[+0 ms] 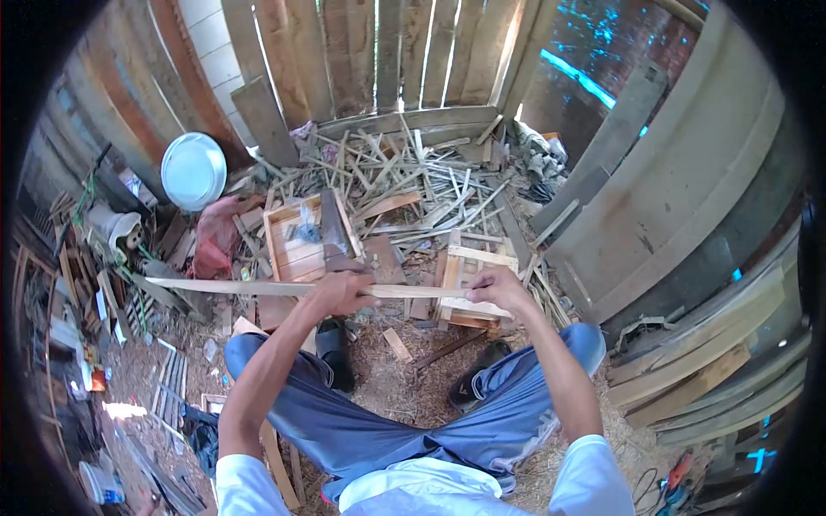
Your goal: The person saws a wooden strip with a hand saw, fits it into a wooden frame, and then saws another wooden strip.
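While the left grip [340, 292] is curled tight around the long thin pale wooden slat [232, 285], fingers wrapped over the top with no gap showing, the right grip [499, 288] is pressed together on the same slat near its 3 o'clock end, knuckles up. The slat lies nearly level between them and runs on well past the left grip toward 9 o'clock.

The right grip and that end of the slat rest against the small open crate of pale wooden strips [460, 258], which stands on the ground just at 12 o'clock from the knees. A dark flat blade-like piece [334, 234] rises just at 12 o'clock from the left grip; whether that grip also holds it cannot be told. Behind it, toward 11 o'clock, lies a shallow square wooden tray [288, 249].

At 6 o'clock from the grips are the person's blue trousers [387, 430], with a black sandal [333, 348] on one side and another black sandal [477, 383] on the other, on sawdust-strewn ground [387, 387].

Farther out at 12 o'clock spreads a heap of split wooden offcuts [413, 172] against a weathered plank fence [387, 52]. A round white plastic lid [194, 170] leans at 10 o'clock, with a crumpled red sack [211, 245] below it.
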{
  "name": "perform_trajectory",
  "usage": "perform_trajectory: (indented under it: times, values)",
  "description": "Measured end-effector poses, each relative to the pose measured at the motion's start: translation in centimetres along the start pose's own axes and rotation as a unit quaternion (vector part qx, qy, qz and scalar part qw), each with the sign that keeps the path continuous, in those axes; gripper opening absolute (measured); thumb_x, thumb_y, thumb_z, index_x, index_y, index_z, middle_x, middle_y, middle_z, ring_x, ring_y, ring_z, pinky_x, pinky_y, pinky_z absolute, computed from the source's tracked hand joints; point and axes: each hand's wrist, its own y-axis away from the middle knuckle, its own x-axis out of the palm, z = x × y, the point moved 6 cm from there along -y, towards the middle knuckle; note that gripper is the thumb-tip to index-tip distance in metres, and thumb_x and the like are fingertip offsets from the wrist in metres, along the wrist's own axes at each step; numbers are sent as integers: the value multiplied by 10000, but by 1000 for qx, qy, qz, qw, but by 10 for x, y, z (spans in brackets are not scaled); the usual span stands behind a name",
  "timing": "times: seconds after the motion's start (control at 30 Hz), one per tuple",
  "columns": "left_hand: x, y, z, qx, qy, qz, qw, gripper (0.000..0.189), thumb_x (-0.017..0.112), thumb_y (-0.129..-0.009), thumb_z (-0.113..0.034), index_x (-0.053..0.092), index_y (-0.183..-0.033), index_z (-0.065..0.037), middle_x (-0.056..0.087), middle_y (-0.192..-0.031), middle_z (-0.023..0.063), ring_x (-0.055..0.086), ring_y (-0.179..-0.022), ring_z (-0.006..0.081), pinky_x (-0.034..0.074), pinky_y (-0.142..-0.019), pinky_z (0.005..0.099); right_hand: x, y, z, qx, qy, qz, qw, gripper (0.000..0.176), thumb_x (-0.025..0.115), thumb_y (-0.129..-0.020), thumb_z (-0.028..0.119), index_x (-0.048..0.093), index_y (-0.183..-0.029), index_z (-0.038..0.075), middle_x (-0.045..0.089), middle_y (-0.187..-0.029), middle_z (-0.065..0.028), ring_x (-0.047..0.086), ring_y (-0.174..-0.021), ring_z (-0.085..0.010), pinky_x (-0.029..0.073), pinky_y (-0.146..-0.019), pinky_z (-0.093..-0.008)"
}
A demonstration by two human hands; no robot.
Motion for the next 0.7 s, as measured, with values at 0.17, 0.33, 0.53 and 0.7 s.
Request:
perform_trajectory:
  times: [0.17,0.33,0.53,0.7]
  values:
    - [17,-81,-24,22,-28,80,996,463,649,-860,-391,571,-1232,-126,659,-928,193,636,-901,390,510,-751,485,-73,-16,-38,-31,22,-102,994,179,753,-731,-33,709,-905,-46,708,-815,-85,660,-723,-140,534,-656,-260]
    - [19,-141,-14,38,-62,36,997,343,670,-833,-287,614,-1128,-122,673,-787,182,655,-732,384,511,-659,478,-94,-33,-51,-20,-74,-271,959,142,695,-799,-6,730,-936,-2,716,-805,-87,670,-714,-139,535,-636,-257]
    - [39,-173,10,53,-54,48,996,325,664,-829,-215,600,-1133,-119,675,-791,174,653,-762,381,506,-668,476,-88,-55,-68,-51,-26,-323,945,119,688,-814,-6,716,-929,-20,712,-819,-110,675,-646,-158,580,-595,-266]
    - [54,-184,26,22,-99,74,992,389,653,-845,-217,551,-1217,-169,654,-895,163,637,-803,391,484,-668,501,-86,-63,-81,18,-86,-305,948,121,682,-824,-13,696,-939,-48,701,-837,-125,676,-683,-152,570,-581,-267]
